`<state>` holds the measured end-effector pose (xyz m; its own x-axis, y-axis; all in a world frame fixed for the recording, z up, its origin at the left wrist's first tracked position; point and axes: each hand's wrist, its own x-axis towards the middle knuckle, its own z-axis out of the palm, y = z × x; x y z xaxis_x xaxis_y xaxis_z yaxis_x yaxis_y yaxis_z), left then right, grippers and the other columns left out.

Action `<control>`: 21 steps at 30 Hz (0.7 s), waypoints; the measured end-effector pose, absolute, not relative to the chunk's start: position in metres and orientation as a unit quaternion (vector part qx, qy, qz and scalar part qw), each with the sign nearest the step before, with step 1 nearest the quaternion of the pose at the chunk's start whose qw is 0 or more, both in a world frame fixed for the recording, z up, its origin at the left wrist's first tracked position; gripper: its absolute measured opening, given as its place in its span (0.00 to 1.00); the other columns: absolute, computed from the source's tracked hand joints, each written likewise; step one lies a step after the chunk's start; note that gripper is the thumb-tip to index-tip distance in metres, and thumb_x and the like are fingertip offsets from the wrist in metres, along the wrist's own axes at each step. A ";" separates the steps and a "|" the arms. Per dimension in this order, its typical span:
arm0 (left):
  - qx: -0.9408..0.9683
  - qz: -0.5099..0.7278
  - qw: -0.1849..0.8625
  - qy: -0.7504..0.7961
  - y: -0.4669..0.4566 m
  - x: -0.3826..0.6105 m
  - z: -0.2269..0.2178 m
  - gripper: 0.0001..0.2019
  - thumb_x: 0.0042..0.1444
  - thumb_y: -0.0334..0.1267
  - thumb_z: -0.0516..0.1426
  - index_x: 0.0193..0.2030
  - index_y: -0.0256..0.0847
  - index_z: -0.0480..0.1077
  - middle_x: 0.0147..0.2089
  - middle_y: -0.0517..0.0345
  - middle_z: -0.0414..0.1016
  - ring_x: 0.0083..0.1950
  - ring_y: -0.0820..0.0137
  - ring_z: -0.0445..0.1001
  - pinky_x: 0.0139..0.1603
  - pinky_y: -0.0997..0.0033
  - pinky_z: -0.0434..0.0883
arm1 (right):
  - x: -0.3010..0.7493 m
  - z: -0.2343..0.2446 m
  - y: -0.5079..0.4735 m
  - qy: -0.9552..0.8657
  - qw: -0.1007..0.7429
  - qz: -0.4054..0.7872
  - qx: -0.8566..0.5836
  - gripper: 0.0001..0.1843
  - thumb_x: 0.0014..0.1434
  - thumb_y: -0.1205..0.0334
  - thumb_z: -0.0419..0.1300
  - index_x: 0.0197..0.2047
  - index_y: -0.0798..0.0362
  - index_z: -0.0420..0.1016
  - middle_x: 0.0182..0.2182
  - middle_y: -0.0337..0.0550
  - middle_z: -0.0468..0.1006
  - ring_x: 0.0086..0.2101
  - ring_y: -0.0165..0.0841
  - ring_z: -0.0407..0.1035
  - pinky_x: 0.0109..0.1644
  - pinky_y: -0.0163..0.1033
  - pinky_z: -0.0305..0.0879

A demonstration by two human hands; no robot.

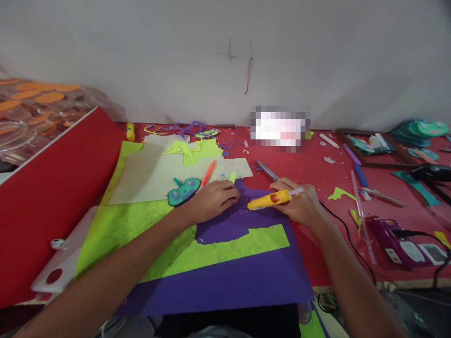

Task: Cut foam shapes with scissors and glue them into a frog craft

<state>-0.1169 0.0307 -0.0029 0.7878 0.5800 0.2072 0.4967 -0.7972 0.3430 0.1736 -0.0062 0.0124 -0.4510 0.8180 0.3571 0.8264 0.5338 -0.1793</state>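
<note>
My right hand (302,203) is closed around a yellow hot glue gun (268,200), its nozzle pointing left toward my left hand; a black cord trails off to the right. My left hand (213,199) lies knuckles-up on a purple foam sheet (239,277), fingers curled and pinching a small piece I cannot make out near the glue gun's tip. A lime-green foam sheet (127,225) lies under and across the purple one. A teal frog-shaped cutout (183,190) sits just left of my left hand.
Scissors (267,169) lie behind my right hand. A red board (52,188) leans at the left. A cream sheet (155,176), an orange pen (208,172) and foam scraps lie behind. A purple device (394,238), glue sticks (359,206) and more teal cutouts (421,131) are at right.
</note>
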 end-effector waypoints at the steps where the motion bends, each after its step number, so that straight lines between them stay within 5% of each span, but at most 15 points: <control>1: 0.936 0.152 0.137 0.288 0.031 -0.117 -0.003 0.11 0.72 0.38 0.51 0.45 0.40 0.74 0.43 0.55 0.74 0.45 0.67 0.73 0.49 0.66 0.67 | 0.174 0.013 -0.006 -0.853 0.202 -0.006 -0.481 0.11 0.67 0.52 0.60 0.43 0.50 0.77 0.38 0.41 0.82 0.34 0.34 0.77 0.30 0.36 0.54; 21: 0.935 0.152 0.144 0.285 0.031 -0.117 -0.003 0.11 0.72 0.38 0.50 0.45 0.40 0.73 0.43 0.54 0.75 0.45 0.67 0.73 0.49 0.66 0.67 | 0.175 0.009 -0.005 -0.862 0.177 -0.003 -0.475 0.09 0.69 0.55 0.57 0.45 0.49 0.75 0.41 0.42 0.83 0.36 0.36 0.78 0.31 0.37 0.57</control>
<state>-0.1165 0.0313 -0.0029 0.7912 0.5769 0.2031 0.4889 -0.7961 0.3565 0.1750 -0.0049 0.0095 -0.4862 0.8178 0.3079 0.8202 0.5487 -0.1621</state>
